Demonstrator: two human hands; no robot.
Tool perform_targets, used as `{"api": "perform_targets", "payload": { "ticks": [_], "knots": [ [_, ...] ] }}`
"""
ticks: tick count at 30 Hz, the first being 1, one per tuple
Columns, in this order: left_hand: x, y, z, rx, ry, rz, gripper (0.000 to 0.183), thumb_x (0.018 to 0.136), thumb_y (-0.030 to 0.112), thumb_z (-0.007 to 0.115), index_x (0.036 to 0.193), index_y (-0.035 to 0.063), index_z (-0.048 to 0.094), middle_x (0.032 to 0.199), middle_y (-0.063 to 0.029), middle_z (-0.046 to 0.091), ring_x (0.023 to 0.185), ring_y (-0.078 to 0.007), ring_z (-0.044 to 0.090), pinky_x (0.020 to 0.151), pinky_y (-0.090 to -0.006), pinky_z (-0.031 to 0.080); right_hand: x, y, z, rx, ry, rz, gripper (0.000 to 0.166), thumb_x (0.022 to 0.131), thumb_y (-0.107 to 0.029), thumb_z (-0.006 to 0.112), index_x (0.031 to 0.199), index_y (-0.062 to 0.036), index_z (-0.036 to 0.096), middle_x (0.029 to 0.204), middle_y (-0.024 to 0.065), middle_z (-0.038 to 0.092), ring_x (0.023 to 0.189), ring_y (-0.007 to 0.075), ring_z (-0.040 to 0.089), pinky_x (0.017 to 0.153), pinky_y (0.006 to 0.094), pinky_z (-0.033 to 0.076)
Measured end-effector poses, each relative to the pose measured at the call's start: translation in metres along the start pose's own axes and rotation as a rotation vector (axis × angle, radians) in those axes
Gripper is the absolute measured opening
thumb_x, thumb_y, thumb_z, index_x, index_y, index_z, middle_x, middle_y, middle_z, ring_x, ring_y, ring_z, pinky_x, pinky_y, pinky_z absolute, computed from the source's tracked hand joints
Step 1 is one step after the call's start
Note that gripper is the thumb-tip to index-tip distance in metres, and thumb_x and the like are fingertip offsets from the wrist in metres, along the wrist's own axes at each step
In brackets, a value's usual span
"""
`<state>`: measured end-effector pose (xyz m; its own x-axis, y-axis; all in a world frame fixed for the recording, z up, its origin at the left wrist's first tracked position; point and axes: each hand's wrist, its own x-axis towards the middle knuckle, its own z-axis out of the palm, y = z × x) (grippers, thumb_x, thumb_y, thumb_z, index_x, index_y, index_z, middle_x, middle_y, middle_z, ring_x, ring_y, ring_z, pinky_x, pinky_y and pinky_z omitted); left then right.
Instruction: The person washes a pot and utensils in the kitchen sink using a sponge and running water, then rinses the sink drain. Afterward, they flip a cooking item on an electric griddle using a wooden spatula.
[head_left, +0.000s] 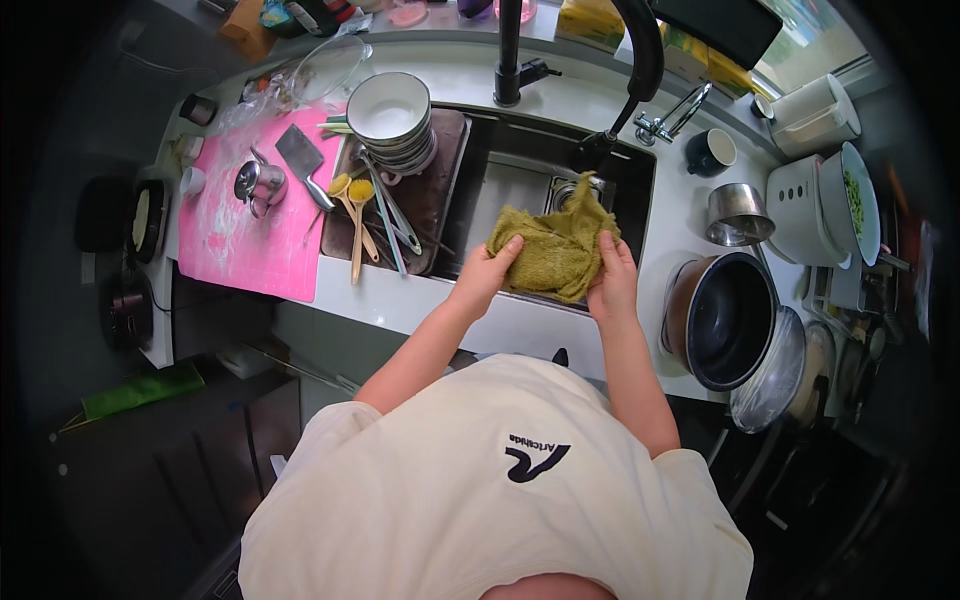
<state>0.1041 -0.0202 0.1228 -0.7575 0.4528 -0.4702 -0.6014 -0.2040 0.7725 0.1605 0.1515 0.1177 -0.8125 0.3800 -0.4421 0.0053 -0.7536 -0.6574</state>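
Note:
An olive-green cloth (551, 255) is stretched between my two hands over the near edge of the dark sink (495, 176). My left hand (484, 274) grips its left side, thumb on top. On its right side, my right hand (615, 277) holds it, thumb on top as well. Behind the cloth, the sink's drain (564, 193) shows in part. The black pull-down faucet head (592, 152) hangs over the back of the sink. Fingers under the cloth are hidden.
Left of the sink, a dark tray (442, 202) bears stacked bowls (390, 112), yellow-headed brushes (361, 192) and utensils. Farther left, a pink mat (292, 262) holds a metal pot (262, 186) and a scraper (300, 154). A large dark pot (731, 322) and a steel pot (739, 215) stand at right.

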Motion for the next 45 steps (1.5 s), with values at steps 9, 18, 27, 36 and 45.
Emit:
{"api": "perform_targets", "payload": {
  "ticks": [9,18,27,36,45],
  "knots": [
    [-0.035,0.016,-0.01,0.138,-0.097,-0.092,0.043,0.09,0.035,0.045,0.122,0.0063,0.043,0.114,-0.0026,0.051,0.104,-0.0122,0.047,0.088,-0.0287,0.039,0.016,0.027,-0.077,-0.83,0.26,0.068,0.025,0.084,-0.013,0.054,0.105,-0.0047,0.043,0.091,0.0069,0.056,0.08,0.0176,0.056,0.069,0.0304,0.048],
    [-0.114,0.034,-0.041,0.236,-0.004,-0.054,0.036,0.09,0.029,0.048,0.116,0.0036,0.048,0.109,-0.0019,0.053,0.1,-0.0108,0.047,0.088,-0.0268,0.037,0.022,0.046,-0.038,-1.528,-0.361,-0.369,0.018,0.072,-0.005,0.062,0.089,-0.0042,0.058,0.091,0.0111,0.054,0.081,0.0235,0.053,0.076,0.0326,0.044],
    [-0.127,-0.01,-0.103,0.271,0.386,0.054,0.035,0.087,0.024,0.053,0.115,0.0032,0.049,0.11,-0.0049,0.053,0.1,-0.0145,0.049,0.087,-0.0281,0.039,0.015,0.095,0.059,-1.646,-0.816,-0.703,0.026,0.072,-0.003,0.062,0.097,-0.004,0.055,0.096,0.0127,0.055,0.093,0.0295,0.051,0.081,0.0357,0.042],
    [-0.096,-0.05,-0.16,1.356,0.734,0.144,0.034,0.07,0.021,0.065,0.097,0.0009,0.06,0.118,-0.0171,0.047,0.11,-0.0317,0.041,0.092,-0.0417,0.033,-0.034,0.139,0.103,-1.471,-0.933,-0.747,0.027,0.073,-0.002,0.056,0.1,-0.0055,0.056,0.108,0.0172,0.05,0.1,0.0336,0.049,0.083,0.0401,0.042],
    [-0.197,-0.02,-0.311,0.979,0.821,0.307,0.028,0.075,0.021,0.062,0.098,0.0053,0.058,0.117,-0.015,0.046,0.108,-0.0338,0.044,0.091,-0.039,0.037,-0.067,0.23,0.104,-1.987,-1.452,-0.813,0.057,0.074,-0.025,0.061,0.127,-0.0174,0.04,0.136,0.0121,0.032,0.126,0.0322,0.027,0.102,0.0443,0.024]
  ]
}}
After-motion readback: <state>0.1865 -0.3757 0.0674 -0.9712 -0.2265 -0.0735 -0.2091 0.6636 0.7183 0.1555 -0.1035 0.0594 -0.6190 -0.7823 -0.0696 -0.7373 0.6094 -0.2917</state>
